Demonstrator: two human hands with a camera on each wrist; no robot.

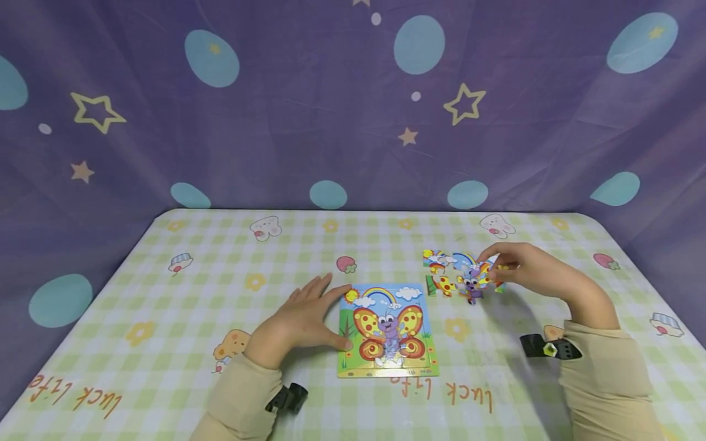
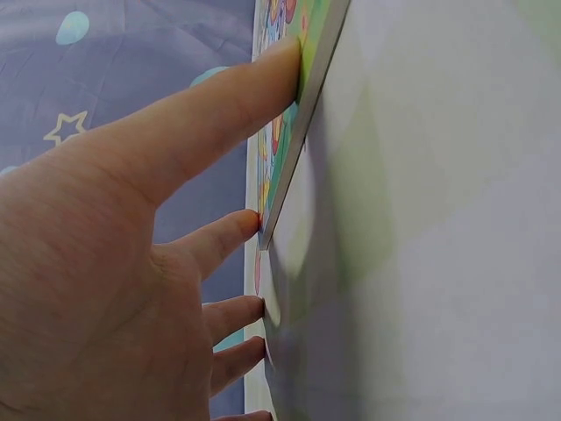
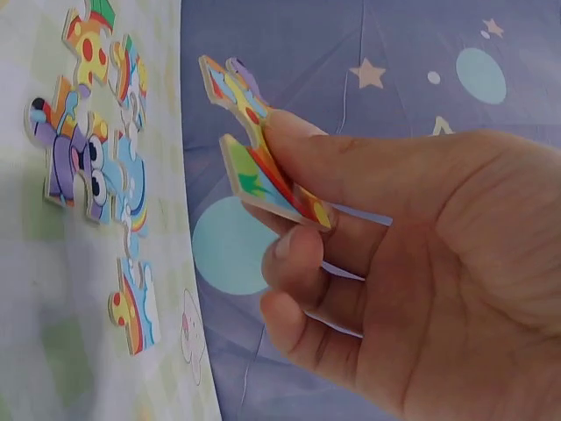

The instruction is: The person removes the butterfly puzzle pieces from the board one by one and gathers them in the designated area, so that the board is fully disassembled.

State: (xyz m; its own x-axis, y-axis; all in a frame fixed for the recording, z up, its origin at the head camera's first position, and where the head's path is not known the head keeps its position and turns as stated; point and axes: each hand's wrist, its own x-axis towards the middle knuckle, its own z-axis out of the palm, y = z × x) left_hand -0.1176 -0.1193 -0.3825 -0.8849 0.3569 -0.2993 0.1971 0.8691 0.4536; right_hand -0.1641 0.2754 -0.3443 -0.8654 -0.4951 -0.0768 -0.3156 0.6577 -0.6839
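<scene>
A square butterfly puzzle board (image 1: pixel 387 321) lies flat in front of me, showing a purple butterfly under a rainbow. My left hand (image 1: pixel 300 321) rests at its left side with spread, fairly straight fingers; the thumb (image 2: pixel 254 83) presses on its edge and the index fingertip touches the far left corner. To the right, my right hand (image 1: pixel 532 272) pinches a jigsaw piece (image 3: pixel 254 181) between thumb and fingers, raised off the table. That piece has red, yellow and green patches. Several loose jigsaw pieces (image 3: pixel 66 167) lie beside this hand, one with the butterfly's face.
A green-and-white checked tablecloth (image 1: pixel 182 318) with printed fruit, flowers and lettering covers the table. Behind the table's far edge hangs a purple curtain (image 1: pixel 309 122) with stars and blue ovals. Dark wrist straps (image 1: pixel 551 347) sit at the sleeves.
</scene>
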